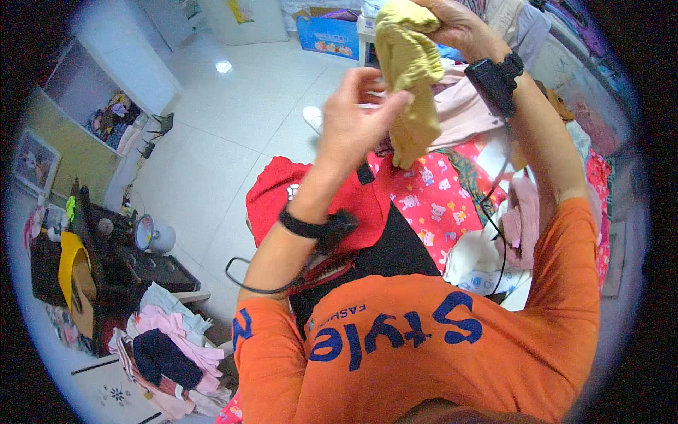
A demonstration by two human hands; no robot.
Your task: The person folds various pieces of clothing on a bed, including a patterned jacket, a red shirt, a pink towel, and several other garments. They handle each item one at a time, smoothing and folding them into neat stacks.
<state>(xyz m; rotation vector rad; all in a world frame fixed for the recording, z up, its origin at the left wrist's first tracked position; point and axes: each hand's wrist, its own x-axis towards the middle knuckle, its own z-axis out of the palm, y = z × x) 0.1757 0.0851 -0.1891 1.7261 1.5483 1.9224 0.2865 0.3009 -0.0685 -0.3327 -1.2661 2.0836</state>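
My right hand (461, 26) is raised at the top and grips the upper end of a yellow garment (410, 79). The cloth hangs down bunched and wrinkled from it. Beside it, my left hand (352, 119) has its fingers apart and slightly blurred. Its thumb overlaps the garment's edge; whether it touches the cloth I cannot tell. A red garment (339, 212) with a small white figure lies across my lap, under my left forearm. Black straps with devices and cables are on both wrists.
To the right, a red bedspread with cartoon animals (437, 212) bears pink clothes (516, 222) and white cloth. Clothes are heaped on a chair (164, 355) at lower left. A blue cardboard box (328, 37) stands on the tiled floor (238, 106), near a white shoe (312, 117).
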